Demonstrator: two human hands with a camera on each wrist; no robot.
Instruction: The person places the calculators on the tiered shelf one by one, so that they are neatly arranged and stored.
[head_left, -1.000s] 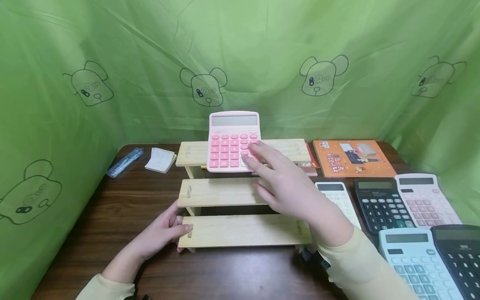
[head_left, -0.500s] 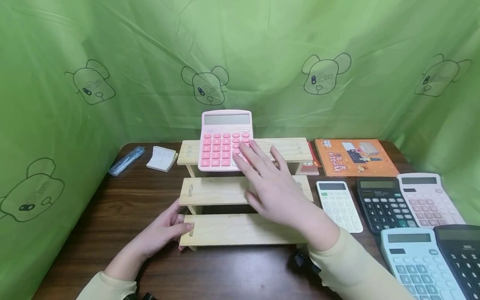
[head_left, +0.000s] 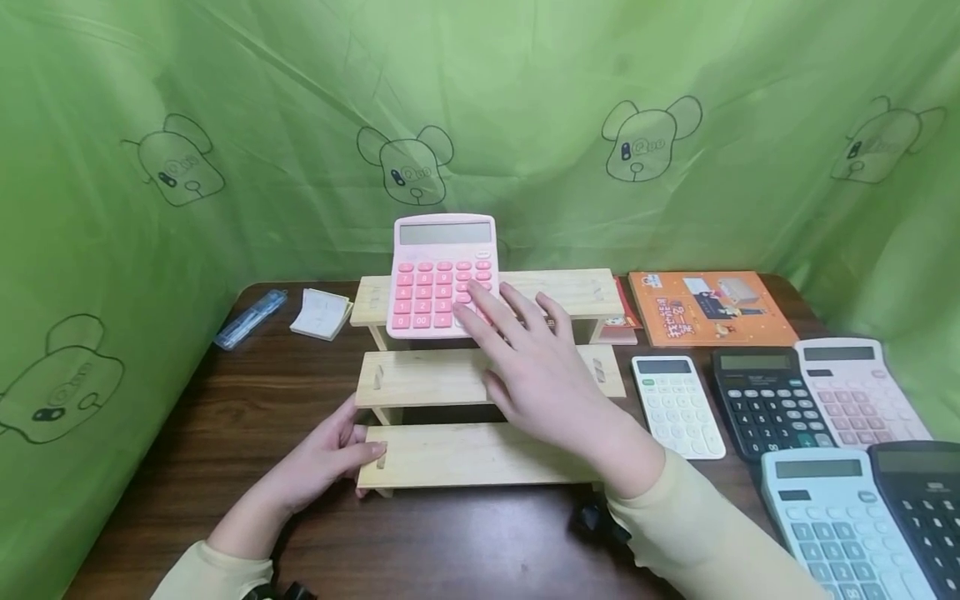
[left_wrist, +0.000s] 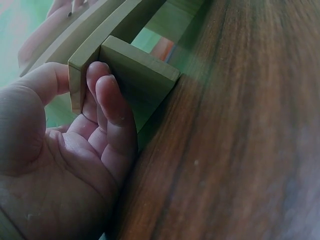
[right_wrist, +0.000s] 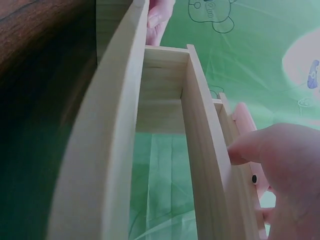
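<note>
A pink calculator [head_left: 442, 250] leans on the top tier, left of middle, of a three-tier wooden stand [head_left: 465, 454]. In the head view my right hand [head_left: 551, 379] lies with extended fingers against its lower right side, covering some keys. The right wrist view shows the calculator's edge [right_wrist: 245, 120] and the thumb of the right hand [right_wrist: 295, 170] near a tier's edge. My left hand [head_left: 318, 467] grips the left end of the lowest tier, thumb on top. In the left wrist view its fingers [left_wrist: 115, 102] curl beneath the board.
To the right lie a white calculator [head_left: 678, 408], a black one [head_left: 768, 408], a pale pink one [head_left: 855, 400], a light blue one [head_left: 832, 517] and a dark one [head_left: 926, 500]. An orange book [head_left: 712, 308] is behind. Paper pads [head_left: 321, 314] and a blue case [head_left: 251, 319] lie left.
The pink calculator has slid left along the top tier, with my right hand moving left against it. My left hand has kept its grip on the lowest tier.
</note>
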